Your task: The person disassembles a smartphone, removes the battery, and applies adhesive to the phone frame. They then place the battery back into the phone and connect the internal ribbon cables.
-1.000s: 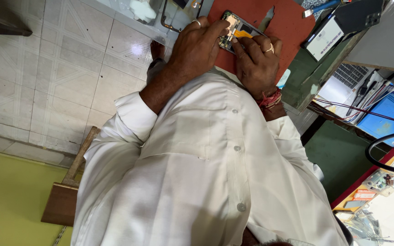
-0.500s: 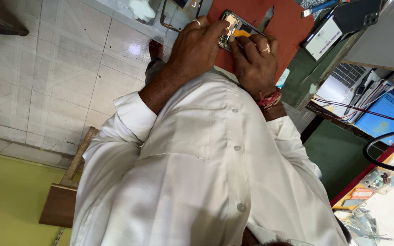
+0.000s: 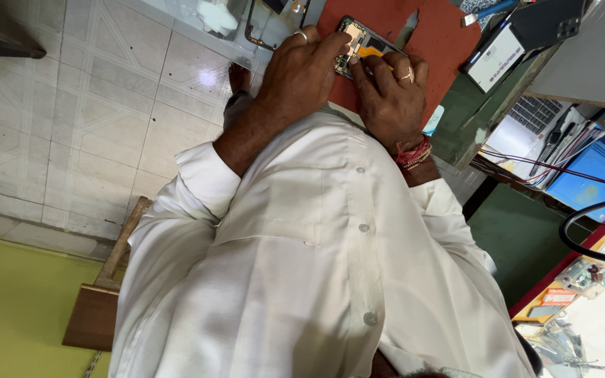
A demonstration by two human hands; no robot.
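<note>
An opened phone (image 3: 356, 40) with its back off and its inner parts showing lies on a red mat (image 3: 442, 42). My left hand (image 3: 301, 70), with a ring on one finger, grips the phone's left side and holds it still. My right hand (image 3: 388, 94), with a ring and red wrist threads, rests against the phone's lower edge. Its fingers are pinched on a thin tool (image 3: 379, 68) that points into the phone's inside. My white shirt fills the lower half of the view.
A loose phone frame (image 3: 274, 24) lies left of the mat, and a metal blade (image 3: 407, 29) lies on it. A black device (image 3: 544, 24), a white box (image 3: 495, 57), a laptop (image 3: 535, 112), a blue box (image 3: 589, 178) and cables are at right. A wooden stool (image 3: 99, 308) stands on the tiled floor.
Both hands stay on the phone; the right hand's fingers have shifted only slightly along its edge.
</note>
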